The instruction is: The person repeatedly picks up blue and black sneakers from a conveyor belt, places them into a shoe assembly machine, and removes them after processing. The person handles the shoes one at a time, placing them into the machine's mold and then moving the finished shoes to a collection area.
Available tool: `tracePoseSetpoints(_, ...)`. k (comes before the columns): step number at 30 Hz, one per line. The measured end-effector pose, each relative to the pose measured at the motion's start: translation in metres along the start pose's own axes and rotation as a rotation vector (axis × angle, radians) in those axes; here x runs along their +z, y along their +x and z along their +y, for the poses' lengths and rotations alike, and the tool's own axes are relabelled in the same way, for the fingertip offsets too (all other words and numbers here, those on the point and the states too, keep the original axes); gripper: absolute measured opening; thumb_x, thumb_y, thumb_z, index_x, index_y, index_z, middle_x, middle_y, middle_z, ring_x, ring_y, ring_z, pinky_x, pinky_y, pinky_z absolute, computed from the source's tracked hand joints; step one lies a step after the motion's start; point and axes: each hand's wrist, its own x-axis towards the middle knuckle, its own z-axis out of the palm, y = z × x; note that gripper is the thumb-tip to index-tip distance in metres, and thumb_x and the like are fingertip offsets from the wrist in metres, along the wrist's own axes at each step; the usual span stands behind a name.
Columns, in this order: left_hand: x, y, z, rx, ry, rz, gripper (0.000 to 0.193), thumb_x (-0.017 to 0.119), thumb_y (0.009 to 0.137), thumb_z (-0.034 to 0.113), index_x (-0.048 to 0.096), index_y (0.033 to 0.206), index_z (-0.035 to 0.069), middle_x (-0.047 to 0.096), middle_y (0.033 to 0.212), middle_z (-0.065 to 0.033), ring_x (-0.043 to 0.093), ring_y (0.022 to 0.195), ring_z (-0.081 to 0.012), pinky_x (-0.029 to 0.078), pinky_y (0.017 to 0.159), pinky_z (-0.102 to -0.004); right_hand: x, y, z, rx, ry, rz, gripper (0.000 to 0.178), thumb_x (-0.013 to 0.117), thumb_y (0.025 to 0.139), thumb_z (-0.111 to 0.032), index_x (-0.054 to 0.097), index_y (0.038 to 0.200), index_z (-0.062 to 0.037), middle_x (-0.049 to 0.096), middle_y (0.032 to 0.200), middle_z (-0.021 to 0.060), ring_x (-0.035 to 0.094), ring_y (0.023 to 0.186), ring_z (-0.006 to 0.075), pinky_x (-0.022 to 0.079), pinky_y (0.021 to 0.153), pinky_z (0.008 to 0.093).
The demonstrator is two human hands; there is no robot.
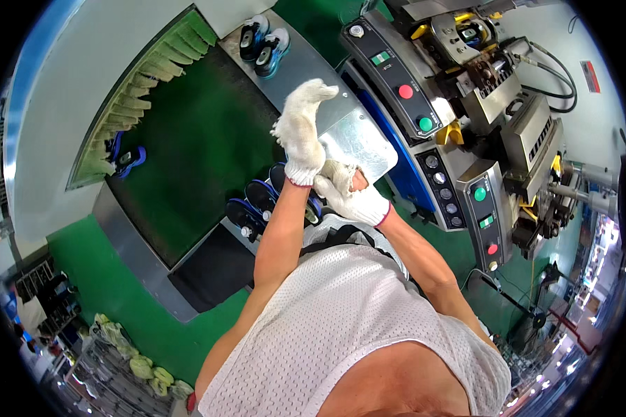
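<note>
My left hand [301, 125], in a white knitted glove, reaches forward over the grey metal ledge [334, 76]. Its fingers lie close together, extended and bent over to the right, with nothing visible in them. Just behind it, my right hand [351, 194], gloved too, is curled beside the left glove's cuff [304, 172]. Bare skin shows at its fingers; whether it pinches the cuff or something else is hidden. Dark shoes with blue edges [260, 196] stand in a row left of my left wrist. A bright metal plate [358, 142] lies beyond my right hand.
A pair of black, white and blue shoes [264, 45] stands at the ledge's far end. The green conveyor belt [195, 146] runs left, under a fringed curtain [142, 83], with another shoe [129, 160] there. At right stands a machine with button panels [396, 76] and metal clamps [487, 90].
</note>
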Motion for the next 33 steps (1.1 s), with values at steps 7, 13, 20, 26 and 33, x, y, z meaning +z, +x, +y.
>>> tracePoseSetpoints(7, -0.021, 0.005, 0.001, -0.382, -0.783, 0.311, 0.075, 0.040, 0.097, 0.073, 0.049, 0.144, 0.014, 0.052, 0.143, -0.0178, 0.043, 0.137, -0.0339, 0.032, 0.109, -0.0690, 0.020, 0.006, 0.031, -0.083, -0.108, -0.161, 0.026, 0.061, 0.097, -0.026, 0.065, 0.101, 0.0000, 0.066, 0.091, 0.0218, 0.066, 0.086, 0.0403, 0.052, 0.077, 0.0469)
tracePoseSetpoints(13, -0.037, 0.005, 0.038, -0.542, -0.069, 0.506, 0.055, 0.062, 0.098, 0.011, 0.037, 0.146, 0.000, 0.060, 0.102, -0.0097, 0.057, 0.059, -0.0125, 0.040, 0.044, -0.0243, 0.010, 0.016, -0.001, 0.227, -0.065, -0.279, 0.032, 0.058, 0.097, -0.029, 0.068, 0.105, 0.0005, 0.070, 0.095, 0.0185, 0.069, 0.090, 0.0323, 0.052, 0.084, 0.0408)
tracePoseSetpoints(20, -0.330, -0.023, 0.047, -0.431, 0.812, 0.879, 0.046, 0.068, 0.097, 0.021, 0.049, 0.137, 0.008, 0.061, 0.112, -0.0085, 0.065, 0.086, -0.0141, 0.053, 0.055, -0.0253, -0.052, -0.072, 0.078, 0.576, -0.392, -0.064, 0.027, 0.063, 0.097, -0.026, 0.068, 0.108, -0.0025, 0.071, 0.096, 0.0199, 0.070, 0.087, 0.0345, 0.054, 0.077, 0.0419)
tracePoseSetpoints(26, -0.552, 0.018, 0.146, -0.447, 1.748, 1.034, 0.100, 0.073, 0.084, 0.060, 0.033, 0.153, -0.002, 0.039, 0.150, -0.0312, 0.040, 0.138, -0.0460, 0.037, 0.113, -0.0516, -0.087, -0.228, 0.149, 1.265, -0.264, 0.043, 0.033, 0.061, 0.100, -0.030, 0.063, 0.114, -0.0008, 0.072, 0.093, 0.0111, 0.071, 0.079, 0.0231, 0.057, 0.066, 0.0379)
tracePoseSetpoints(33, -0.633, 0.027, 0.140, -0.372, 1.783, 0.833, 0.052, 0.056, 0.101, 0.046, 0.060, 0.131, 0.004, 0.056, 0.132, -0.0254, 0.053, 0.124, -0.0416, 0.042, 0.105, -0.0465, -0.100, -0.277, 0.171, 1.508, 0.032, 0.069, 0.038, 0.060, 0.101, -0.028, 0.057, 0.128, -0.0009, 0.072, 0.103, 0.0134, 0.072, 0.088, 0.0247, 0.061, 0.072, 0.0407)
